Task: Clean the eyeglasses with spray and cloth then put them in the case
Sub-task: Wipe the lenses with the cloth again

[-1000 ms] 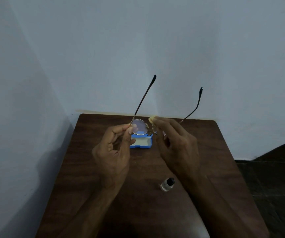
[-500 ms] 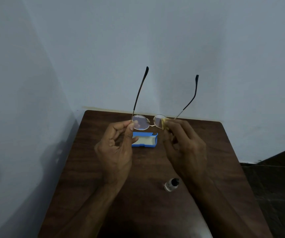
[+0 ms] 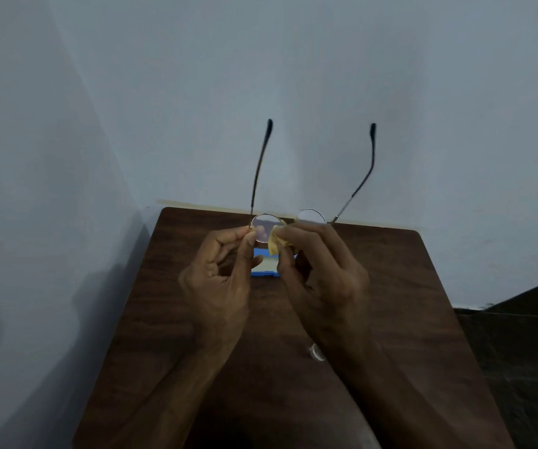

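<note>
Thin-rimmed round eyeglasses (image 3: 309,215) are held up over the table, temples open and pointing away toward the wall. My left hand (image 3: 222,280) pinches the rim of the left lens between thumb and forefinger. My right hand (image 3: 322,277) presses a small yellow cloth (image 3: 275,243) against the right edge of that same lens. The open blue case (image 3: 262,272) lies on the table behind and below my hands, mostly hidden by them. The small clear spray bottle (image 3: 316,352) lies on the table by my right wrist, its cap hidden.
The dark wooden table (image 3: 407,303) stands in a corner, with grey walls close on the left and behind. Dark floor shows past its right edge.
The cloth in my right hand has shifted from the right lens to the left lens. The glasses have turned so that both temples point more straight away.
</note>
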